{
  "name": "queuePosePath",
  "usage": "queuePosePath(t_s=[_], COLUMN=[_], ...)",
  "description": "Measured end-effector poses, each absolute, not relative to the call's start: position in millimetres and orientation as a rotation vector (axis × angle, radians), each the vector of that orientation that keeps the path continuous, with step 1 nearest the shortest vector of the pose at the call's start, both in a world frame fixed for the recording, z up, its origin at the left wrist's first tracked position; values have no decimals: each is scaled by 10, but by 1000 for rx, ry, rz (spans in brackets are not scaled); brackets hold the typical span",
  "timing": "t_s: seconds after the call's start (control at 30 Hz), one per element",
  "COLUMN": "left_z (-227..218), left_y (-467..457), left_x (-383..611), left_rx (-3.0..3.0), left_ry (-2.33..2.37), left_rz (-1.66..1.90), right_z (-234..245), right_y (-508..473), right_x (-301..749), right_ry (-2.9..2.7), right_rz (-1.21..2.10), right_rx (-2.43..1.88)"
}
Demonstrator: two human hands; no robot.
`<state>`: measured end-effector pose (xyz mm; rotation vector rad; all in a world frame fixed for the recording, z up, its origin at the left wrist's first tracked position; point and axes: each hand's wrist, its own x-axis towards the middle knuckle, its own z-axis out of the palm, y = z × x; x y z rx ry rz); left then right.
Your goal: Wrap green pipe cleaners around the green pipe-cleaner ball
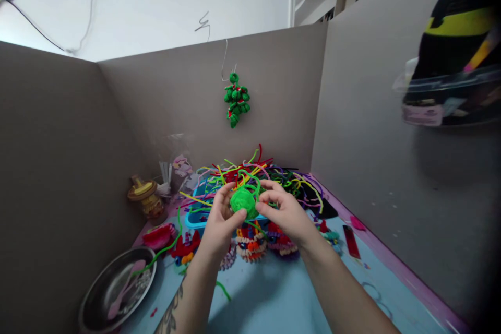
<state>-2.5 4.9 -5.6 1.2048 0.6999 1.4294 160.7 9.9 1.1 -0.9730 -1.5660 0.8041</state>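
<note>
A bright green coiled disc of fuzzy pipe cleaner (243, 202) is held up between both hands over the middle of the table. My left hand (223, 214) grips its left edge, thumb at the front and fingers behind. On its right side, my right hand (279, 209) pinches the edge between thumb and fingers. Loose green pipe cleaner strands (252, 177) loop up from the top of the disc. Just beneath the hands stand finished-looking pipe cleaner pieces, among them an orange and cream ringed one (250, 245) and a dark red and purple one (281, 240).
Behind the hands, a blue tray (192, 219) overflows with many-coloured pipe cleaners (313, 188). At the left are a metal bowl (92, 292) holding a pink tool (122, 292), and a brown-lidded jar (146, 198). A green pipe cleaner ornament (237, 99) hangs on the grey partition (176, 94).
</note>
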Motion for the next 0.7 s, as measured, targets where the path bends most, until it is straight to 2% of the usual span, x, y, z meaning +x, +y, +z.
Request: queuePosePath(t_s=[0.27, 0.37, 0.47, 0.57, 0.7], left_z=[-102, -107, -60, 9, 44], left_y=[112, 111, 60, -10, -61], left_x=[2, -12, 11, 65, 103], left_rx=[1205, 1250, 1263, 1193, 1173], left_ry=[1075, 1078, 1056, 1006, 914], left_rz=[1670, 1584, 1464, 1501, 1550], right_z=[-204, -218, -196, -202, -244], right_y=[277, 316, 315, 305, 303], right_x=[1483, 1476, 1478, 1467, 1442], right_ry=[-1131, -933, -852, -960, -1198], right_rz=[959, 1226, 1346, 1297, 1039], right_rx=[-912, -776, -656, -652, -763])
